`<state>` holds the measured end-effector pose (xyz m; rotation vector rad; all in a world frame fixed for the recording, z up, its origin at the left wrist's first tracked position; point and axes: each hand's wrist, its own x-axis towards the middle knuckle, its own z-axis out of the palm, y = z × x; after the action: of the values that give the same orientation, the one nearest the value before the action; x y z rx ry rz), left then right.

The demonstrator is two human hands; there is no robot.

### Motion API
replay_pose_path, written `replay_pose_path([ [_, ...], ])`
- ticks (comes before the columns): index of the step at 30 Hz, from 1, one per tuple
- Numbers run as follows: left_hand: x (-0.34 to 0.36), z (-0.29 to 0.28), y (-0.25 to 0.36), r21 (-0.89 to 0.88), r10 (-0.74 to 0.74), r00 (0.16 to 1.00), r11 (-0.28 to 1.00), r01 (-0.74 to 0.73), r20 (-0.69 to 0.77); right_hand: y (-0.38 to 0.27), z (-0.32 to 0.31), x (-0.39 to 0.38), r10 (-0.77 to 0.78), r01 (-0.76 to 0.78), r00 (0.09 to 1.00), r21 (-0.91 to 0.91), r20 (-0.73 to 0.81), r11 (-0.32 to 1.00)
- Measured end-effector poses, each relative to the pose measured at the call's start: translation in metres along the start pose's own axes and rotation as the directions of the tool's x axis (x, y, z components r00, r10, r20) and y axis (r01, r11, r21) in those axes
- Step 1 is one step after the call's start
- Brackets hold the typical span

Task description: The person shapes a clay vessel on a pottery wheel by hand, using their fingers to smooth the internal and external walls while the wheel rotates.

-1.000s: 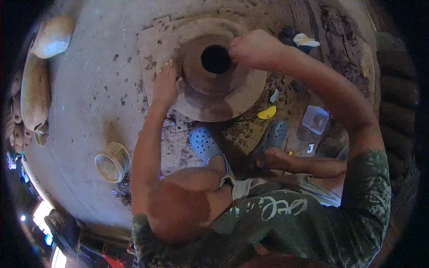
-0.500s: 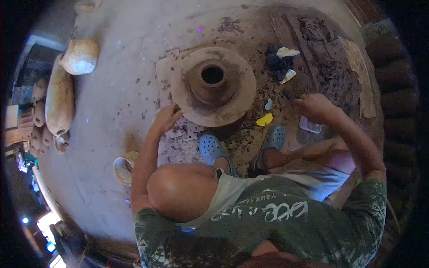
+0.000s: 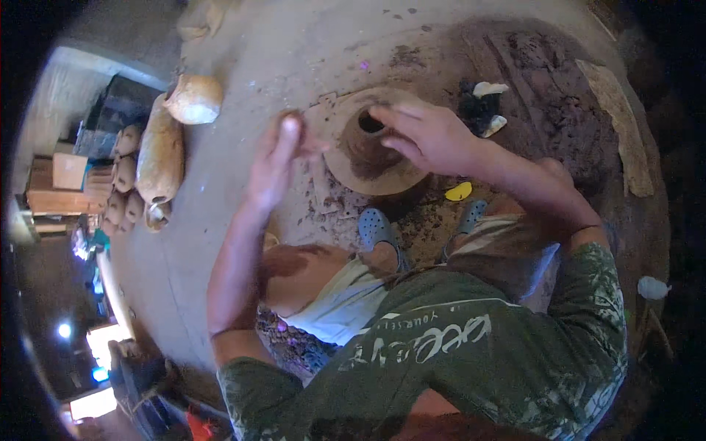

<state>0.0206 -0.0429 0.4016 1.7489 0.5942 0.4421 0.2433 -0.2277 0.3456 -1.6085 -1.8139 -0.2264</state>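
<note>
A dark clay pot (image 3: 360, 153) with a narrow round mouth stands upright on a wide pale wheel disc (image 3: 401, 184). My right hand (image 3: 434, 136) is over the pot's right side, fingers apart, with the fingertips close to the mouth. Whether they touch the rim, I cannot tell. My left hand (image 3: 283, 151) is raised left of the disc, blurred, its thumb apart from its fingers and nothing seen in it. A yellow curved flat piece (image 3: 459, 192) lies on the floor in front of the disc, near my blue clogs (image 3: 377, 226).
Dark wet clay (image 3: 544, 88) spreads over the floor at the right, beside a black bundle (image 3: 478, 106) with pale pieces. Far left lie a long tan clay vessel (image 3: 160, 154), a rounded jar (image 3: 195, 99) and several stacked brown pots (image 3: 125, 176). Clay crumbs surround the wheel.
My right hand has moved left from the floor side to above the pot. The left hand has lifted off the disc's edge. The view has shifted, and my legs sit differently.
</note>
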Motion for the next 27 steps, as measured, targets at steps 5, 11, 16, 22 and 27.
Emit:
replay_pose_path([
  [5, 0.029, 0.066, -0.007, 0.010, 0.025, 0.978, 1.000, -0.027, 0.207, -0.005, 0.004, 0.021, -0.021, 0.035, 0.986, 0.079, -0.167, 0.996],
  [11, 0.039, 0.134, -0.032, -0.046, -0.168, 0.937, 0.980, 0.191, 0.308, 0.041, 0.001, -0.030, 0.040, -0.040, 0.999, 0.080, -0.003, 0.996],
  [16, 0.049, 0.168, -0.096, -0.243, -0.219, 0.934, 0.926, 0.290, 0.281, 0.057, 0.015, -0.060, 0.200, -0.216, 0.974, 0.171, 0.106, 0.961],
  [22, 0.053, 0.210, -0.170, -0.458, -0.253, 0.903, 0.794, 0.399, 0.347, 0.083, 0.034, -0.093, 0.370, -0.468, 0.846, 0.201, 0.384, 0.860],
  [27, 0.060, 0.198, -0.256, -0.293, -0.303, 0.932, 0.926, 0.239, -0.198, 0.091, 0.051, -0.118, 0.640, -0.722, 0.646, 0.060, 0.417, 0.689],
])
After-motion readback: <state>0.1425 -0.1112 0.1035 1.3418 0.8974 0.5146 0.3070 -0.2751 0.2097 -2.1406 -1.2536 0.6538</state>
